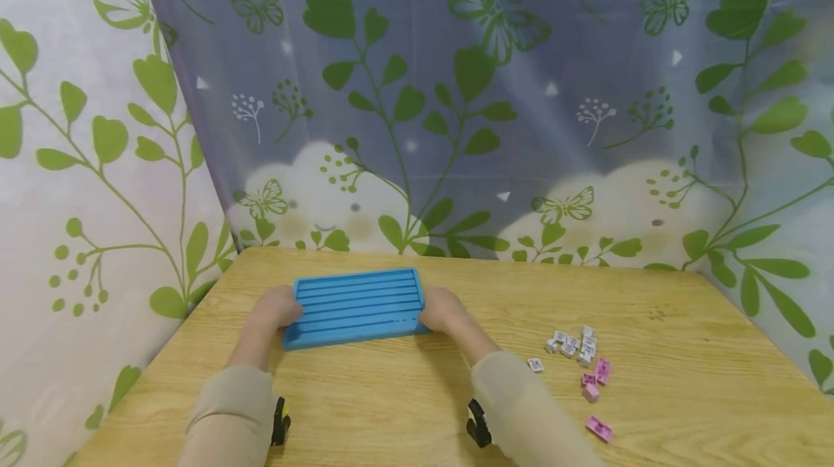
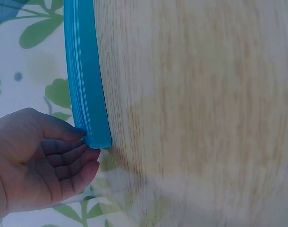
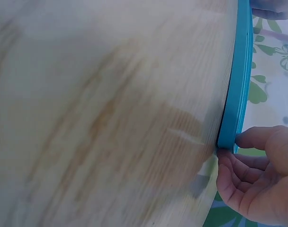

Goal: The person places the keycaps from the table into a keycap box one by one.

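A blue rectangular tray (image 1: pixel 358 305) with long parallel ridges lies at the left-middle of the table, slightly askew. Its left end is pinched by my left hand (image 1: pixel 279 307), and my right hand (image 1: pixel 446 310) grips the right end. In the left wrist view, the thumb and fingertips of the left hand (image 2: pixel 44 161) meet at a corner of the tray's blue edge (image 2: pixel 89 80). The right wrist view has the right hand (image 3: pixel 260 175) pinching the opposite end of the blue edge (image 3: pixel 236 80) between thumb and fingers.
Right of the tray, small white keycap-like pieces (image 1: pixel 570 345) lie in a loose cluster, with several pink ones (image 1: pixel 599 428) nearer the front. They rest on the wood-grain table (image 1: pixel 378 409). A patterned curtain (image 1: pixel 417 127) hangs behind the table's back edge.
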Available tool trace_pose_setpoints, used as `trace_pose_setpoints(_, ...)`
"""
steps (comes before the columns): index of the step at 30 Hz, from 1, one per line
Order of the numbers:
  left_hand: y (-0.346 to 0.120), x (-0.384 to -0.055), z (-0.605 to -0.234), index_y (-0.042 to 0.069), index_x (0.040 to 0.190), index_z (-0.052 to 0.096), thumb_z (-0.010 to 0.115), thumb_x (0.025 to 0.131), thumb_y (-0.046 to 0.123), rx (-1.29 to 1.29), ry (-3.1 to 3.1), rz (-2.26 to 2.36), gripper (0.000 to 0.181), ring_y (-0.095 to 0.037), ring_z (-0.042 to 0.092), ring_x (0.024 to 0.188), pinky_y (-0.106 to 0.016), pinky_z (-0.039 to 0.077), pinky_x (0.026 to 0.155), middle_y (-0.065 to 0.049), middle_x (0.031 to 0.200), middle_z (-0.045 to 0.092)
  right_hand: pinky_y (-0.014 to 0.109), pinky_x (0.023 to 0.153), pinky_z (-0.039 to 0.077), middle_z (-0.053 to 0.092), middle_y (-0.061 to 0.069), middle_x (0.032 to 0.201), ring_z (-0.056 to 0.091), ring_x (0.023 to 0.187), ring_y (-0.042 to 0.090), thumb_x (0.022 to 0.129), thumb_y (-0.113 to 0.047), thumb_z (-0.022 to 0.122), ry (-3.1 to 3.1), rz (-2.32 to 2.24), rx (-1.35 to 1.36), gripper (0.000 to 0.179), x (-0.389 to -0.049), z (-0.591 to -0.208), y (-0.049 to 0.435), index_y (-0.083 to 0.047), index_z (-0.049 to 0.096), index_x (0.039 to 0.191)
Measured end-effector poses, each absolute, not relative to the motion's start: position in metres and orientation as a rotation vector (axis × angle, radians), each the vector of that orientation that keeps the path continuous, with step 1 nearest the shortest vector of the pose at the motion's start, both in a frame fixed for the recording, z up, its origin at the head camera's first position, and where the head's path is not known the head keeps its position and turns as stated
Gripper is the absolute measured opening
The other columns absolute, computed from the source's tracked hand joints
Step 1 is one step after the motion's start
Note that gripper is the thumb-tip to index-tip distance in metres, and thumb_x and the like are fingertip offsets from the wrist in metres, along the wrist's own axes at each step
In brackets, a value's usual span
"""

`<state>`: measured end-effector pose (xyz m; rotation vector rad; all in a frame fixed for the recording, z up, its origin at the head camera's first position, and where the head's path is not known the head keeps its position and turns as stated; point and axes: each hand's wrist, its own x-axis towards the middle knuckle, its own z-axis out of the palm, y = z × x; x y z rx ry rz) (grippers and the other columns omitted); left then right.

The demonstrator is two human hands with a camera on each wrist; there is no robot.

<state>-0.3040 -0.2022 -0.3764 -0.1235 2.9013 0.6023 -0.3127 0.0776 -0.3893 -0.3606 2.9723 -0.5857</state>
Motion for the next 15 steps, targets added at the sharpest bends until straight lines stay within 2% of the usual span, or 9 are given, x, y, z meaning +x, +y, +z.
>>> trace_pose_setpoints(6, -0.198, -0.305, -0.380, -0.016, 0.106, 0.052, 0.048, 0.084, 0.003, -0.129, 2.882, 0.641, 0.029, -0.021, 0.049, 0.062, -0.028, 0.041, 0.054, -0.014, 0.076, 0.051, 0.029, 0.057, 0.041, 0.051, 0.006, 0.070, 0.047, 0.063, 0.019, 0.075, -0.001, 0.060, 2.967, -0.601, -0.357, 0.005, -0.311, -0.390, 0.085, -0.003, 0.055, 0.075)
trace_pose_setpoints(15, -0.189, -0.306, -0.381, -0.016, 0.110, 0.049, 0.048, 0.084, 0.003, -0.139, 2.871, 0.695, 0.032, -0.018, 0.048, 0.054, -0.025, 0.040, 0.048, -0.014, 0.075, 0.051, 0.030, 0.060, 0.042, 0.053, 0.005, 0.071, 0.047, 0.063, 0.018, 0.075, -0.006, 0.066, 2.981, -0.574, -0.385, 0.011, -0.307, -0.392, 0.095, -0.004, 0.055, 0.075)
